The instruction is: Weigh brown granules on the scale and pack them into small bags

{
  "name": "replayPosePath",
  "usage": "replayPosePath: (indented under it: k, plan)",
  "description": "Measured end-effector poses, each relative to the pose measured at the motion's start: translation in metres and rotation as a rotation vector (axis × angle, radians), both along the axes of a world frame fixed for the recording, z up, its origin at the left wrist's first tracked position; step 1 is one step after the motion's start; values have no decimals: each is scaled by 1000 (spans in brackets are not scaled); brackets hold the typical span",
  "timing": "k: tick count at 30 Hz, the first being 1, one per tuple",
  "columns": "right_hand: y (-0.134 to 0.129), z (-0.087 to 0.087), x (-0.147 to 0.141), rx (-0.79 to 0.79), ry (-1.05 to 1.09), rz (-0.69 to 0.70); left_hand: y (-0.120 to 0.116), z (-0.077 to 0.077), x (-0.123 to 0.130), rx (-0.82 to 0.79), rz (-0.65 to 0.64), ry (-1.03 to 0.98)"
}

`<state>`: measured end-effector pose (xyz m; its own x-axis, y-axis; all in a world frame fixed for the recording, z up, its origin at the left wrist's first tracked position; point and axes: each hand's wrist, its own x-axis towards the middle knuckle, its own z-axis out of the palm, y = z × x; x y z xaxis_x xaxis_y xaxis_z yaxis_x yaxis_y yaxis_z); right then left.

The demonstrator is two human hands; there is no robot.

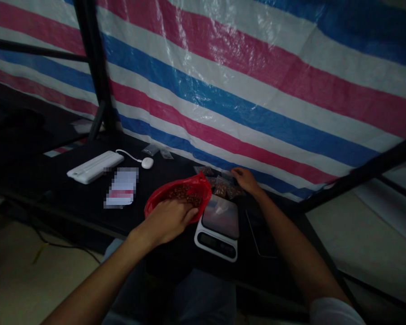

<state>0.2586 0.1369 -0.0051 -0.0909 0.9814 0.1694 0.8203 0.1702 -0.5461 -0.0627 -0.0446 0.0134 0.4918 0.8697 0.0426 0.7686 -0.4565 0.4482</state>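
My left hand (171, 217) reaches over the near rim of an open red plastic bag (151, 201). Its fingertips dip among small brown beans or nuts (181, 191), so most of the fingers are hidden. At the back of the table, the fingers of my right hand (245, 179) are curled together at the edge of a small clear plastic bag (227, 173). Several clear bags filled with brown pieces (220, 187) lie just left of that hand. A white digital scale (216, 246) stands right of the red bag, with a clear plastic bag (222, 206) on its plate.
On the left lie a white oblong device (96, 166), a round white piece on a cable (147, 163) and a blurred-out flat item (122, 186). Small clear bags (151, 149) lie behind. A dark flat device (260, 234) is by my right forearm. Striped sheeting (223, 90) hangs behind the table.
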Motion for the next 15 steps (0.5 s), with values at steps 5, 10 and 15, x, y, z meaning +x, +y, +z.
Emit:
replayPosePath:
  k: [5,10,15]
  plan:
    - [23,-16,1,-31,-57,-114,17,-23,13,113,-31,19]
    - [21,-18,-3,-15,-63,-93,29,-35,12,97,-16,35]
    - [1,6,10,107,-14,-94,17,3,-19,218,91,-186]
